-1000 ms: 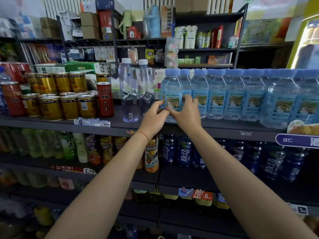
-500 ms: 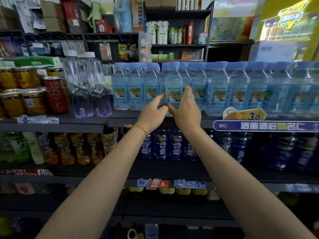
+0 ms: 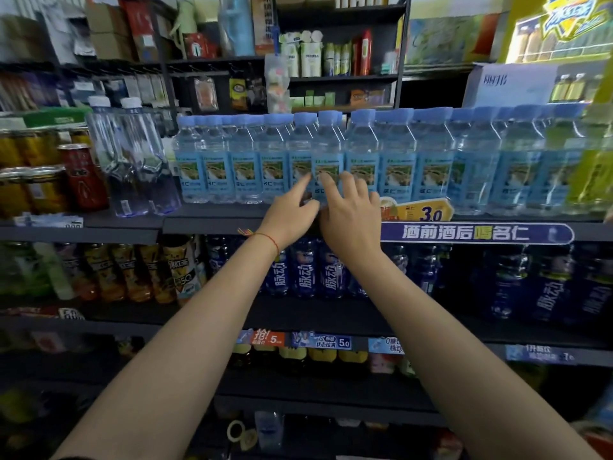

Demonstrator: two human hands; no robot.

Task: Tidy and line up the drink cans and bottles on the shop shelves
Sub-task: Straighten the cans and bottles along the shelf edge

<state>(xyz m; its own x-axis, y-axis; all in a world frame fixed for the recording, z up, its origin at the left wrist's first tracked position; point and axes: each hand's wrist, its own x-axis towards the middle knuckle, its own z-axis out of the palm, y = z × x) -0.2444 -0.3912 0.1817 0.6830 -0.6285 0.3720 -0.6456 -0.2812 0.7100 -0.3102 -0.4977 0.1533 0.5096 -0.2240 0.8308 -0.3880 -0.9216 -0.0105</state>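
One blue-label water bottle stands mid-row on the upper shelf, a touch fwd of its neighbours in the blue-capped bottle row, & both hands meet at its lower half: left hand w/ index finger out touching the label, not closed round anything; right hand w/ fingers spread loose over the bottle's front, pressing rather than gripping. Prob. nudging it square so labels face out & fronts line up. Further left stand two taller clear white-capped bottles, then red can & gold cans; dark-blue drink bottles on the shelf below.
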